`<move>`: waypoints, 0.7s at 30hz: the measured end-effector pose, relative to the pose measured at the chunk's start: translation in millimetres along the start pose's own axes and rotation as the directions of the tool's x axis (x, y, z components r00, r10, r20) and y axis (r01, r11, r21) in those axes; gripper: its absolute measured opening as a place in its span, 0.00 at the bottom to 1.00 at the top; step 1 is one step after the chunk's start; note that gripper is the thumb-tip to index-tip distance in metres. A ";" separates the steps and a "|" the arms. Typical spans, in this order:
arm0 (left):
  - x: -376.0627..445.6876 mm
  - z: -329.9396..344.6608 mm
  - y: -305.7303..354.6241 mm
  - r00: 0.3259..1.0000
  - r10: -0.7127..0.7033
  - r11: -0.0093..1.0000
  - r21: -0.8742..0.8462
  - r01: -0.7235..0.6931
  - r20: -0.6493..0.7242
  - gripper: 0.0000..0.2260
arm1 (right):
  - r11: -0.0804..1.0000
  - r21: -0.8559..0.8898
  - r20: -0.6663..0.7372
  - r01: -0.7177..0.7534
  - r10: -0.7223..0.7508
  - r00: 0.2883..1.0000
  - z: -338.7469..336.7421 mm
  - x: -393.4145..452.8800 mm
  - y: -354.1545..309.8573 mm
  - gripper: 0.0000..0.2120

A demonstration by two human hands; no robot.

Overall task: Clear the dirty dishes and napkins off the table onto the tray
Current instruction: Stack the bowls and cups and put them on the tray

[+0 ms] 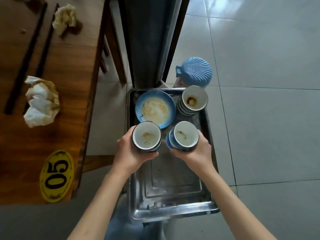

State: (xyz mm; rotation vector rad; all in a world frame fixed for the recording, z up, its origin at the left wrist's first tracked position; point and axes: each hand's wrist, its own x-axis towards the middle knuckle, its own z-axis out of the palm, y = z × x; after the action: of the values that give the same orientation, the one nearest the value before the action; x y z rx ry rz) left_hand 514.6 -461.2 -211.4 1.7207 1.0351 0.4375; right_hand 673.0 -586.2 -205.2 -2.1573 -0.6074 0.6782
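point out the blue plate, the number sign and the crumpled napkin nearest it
blue plate (168, 103): head view, on its bare blue rim, right side
number sign (56, 175): head view, middle of the yellow oval
crumpled napkin (40, 103): head view, centre of the white wad

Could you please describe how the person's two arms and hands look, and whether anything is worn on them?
Both forearms are bare right up to the picture's lower edge, with no sleeve in view. The left hand and the right hand wear no gloves. No watch, bracelet or ring shows on the visible sides of the wrists and fingers, and no markings are seen. The fingernails cannot be made out.
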 end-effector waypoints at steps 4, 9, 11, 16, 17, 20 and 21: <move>14.6 23.1 -49.0 0.994 -0.058 0.996 0.062 0.063 -0.094 0.34 | 1.000 0.018 0.034 -0.001 0.000 0.999 30.0 21.7 36.6 0.30; 24.0 42.2 -88.7 0.986 -0.070 0.984 0.153 0.094 -0.152 0.36 | 1.000 0.016 0.053 0.003 -0.004 0.999 56.6 43.2 75.2 0.30; 27.0 46.7 -96.4 0.987 -0.023 0.972 0.228 0.059 -0.156 0.36 | 1.000 0.012 0.050 0.004 -0.004 0.999 64.6 47.6 86.5 0.30; 33.7 54.3 -110.5 0.989 0.026 0.930 0.366 0.030 -0.146 0.37 | 1.000 -0.003 0.057 -0.013 0.013 0.998 79.0 52.5 100.7 0.28; 35.5 55.0 -112.7 0.990 0.026 0.929 0.369 0.028 -0.140 0.37 | 1.000 -0.006 0.058 -0.013 0.014 0.998 81.0 53.2 101.9 0.28; 41.0 56.2 -118.7 0.991 0.027 0.929 0.369 0.023 -0.131 0.37 | 1.000 -0.007 0.061 -0.019 0.019 0.998 84.4 55.8 103.2 0.29; 42.3 56.5 -119.5 0.991 0.027 0.928 0.371 0.024 -0.132 0.37 | 1.000 -0.005 0.061 -0.020 0.021 0.998 84.8 56.6 103.1 0.28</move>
State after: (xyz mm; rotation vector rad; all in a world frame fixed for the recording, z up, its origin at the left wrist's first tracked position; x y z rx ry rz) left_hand 527.0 -448.8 -349.1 2.0495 1.2777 0.3792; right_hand 681.3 -566.3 -348.6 -2.1561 -0.6205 0.7572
